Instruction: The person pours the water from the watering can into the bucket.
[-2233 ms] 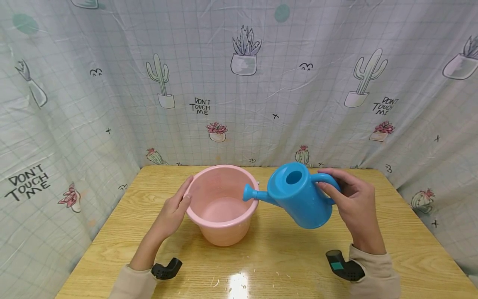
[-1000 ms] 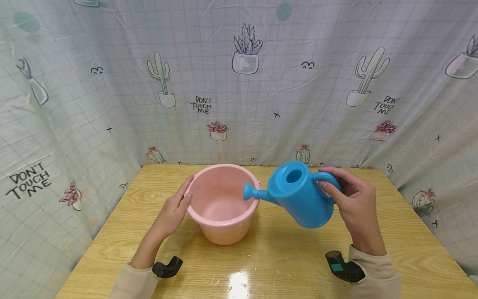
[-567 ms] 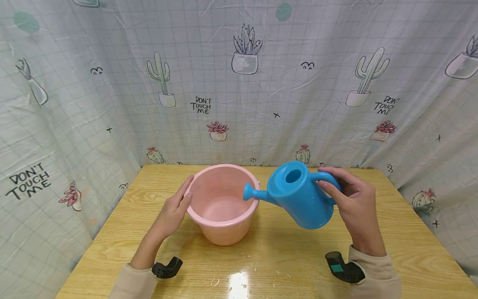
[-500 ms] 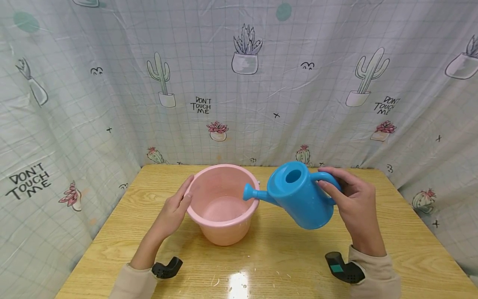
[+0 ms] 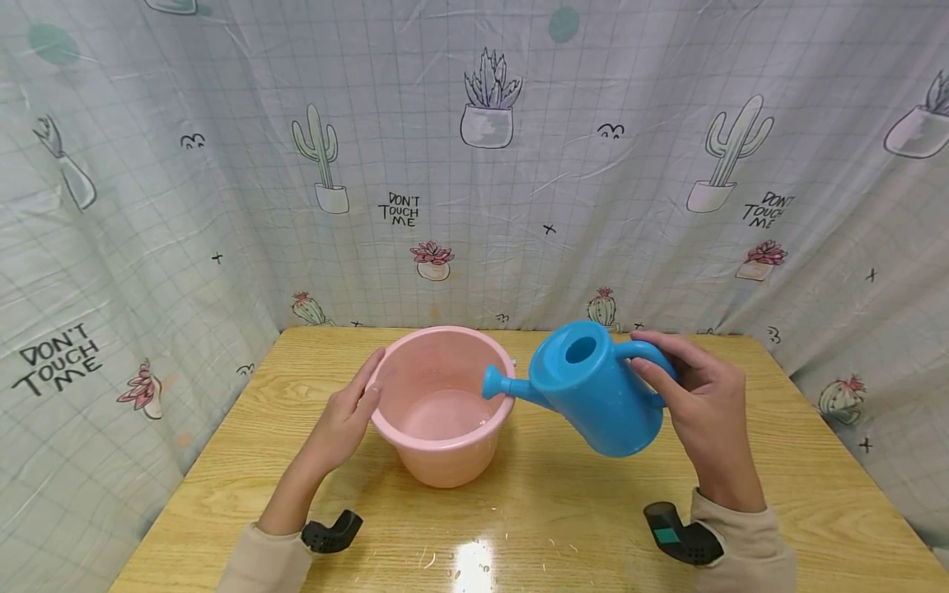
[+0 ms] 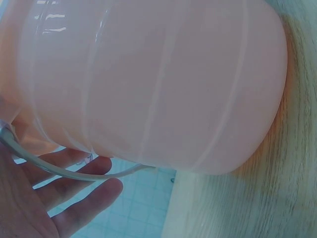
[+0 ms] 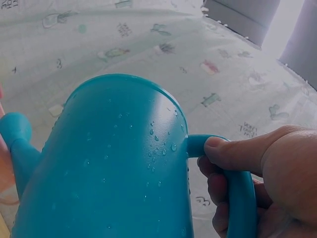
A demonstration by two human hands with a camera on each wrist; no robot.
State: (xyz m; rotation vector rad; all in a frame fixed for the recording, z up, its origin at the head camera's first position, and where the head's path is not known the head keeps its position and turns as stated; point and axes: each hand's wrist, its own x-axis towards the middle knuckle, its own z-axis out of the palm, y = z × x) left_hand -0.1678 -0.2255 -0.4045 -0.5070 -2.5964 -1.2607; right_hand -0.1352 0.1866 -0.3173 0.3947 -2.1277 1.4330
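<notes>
A pink plastic bucket (image 5: 445, 461) stands upright on the table, a little left of centre in the head view. My left hand (image 5: 344, 420) holds its left rim, thumb over the edge and the other fingers on the outside. In the left wrist view those fingers (image 6: 89, 203) lie beside the bucket wall, behind the bucket's thin handle (image 6: 64, 173). My right hand (image 5: 708, 399) grips the loop handle of a blue watering can (image 5: 604, 403). The can tilts left, its spout head (image 5: 493, 382) over the bucket's right rim. Water drops dot the can's side in the right wrist view.
The wooden table (image 5: 593, 519) carries small wet spots near its front edge. A cactus-print curtain (image 5: 549, 165) hangs behind it and along both sides. Each wrist wears a black camera mount, such as the right one (image 5: 682, 535).
The watering can has shifted very slightly, its base a touch lower. Small glints now show inside the bucket below the spout. My left hand and the bucket stay where they were.
</notes>
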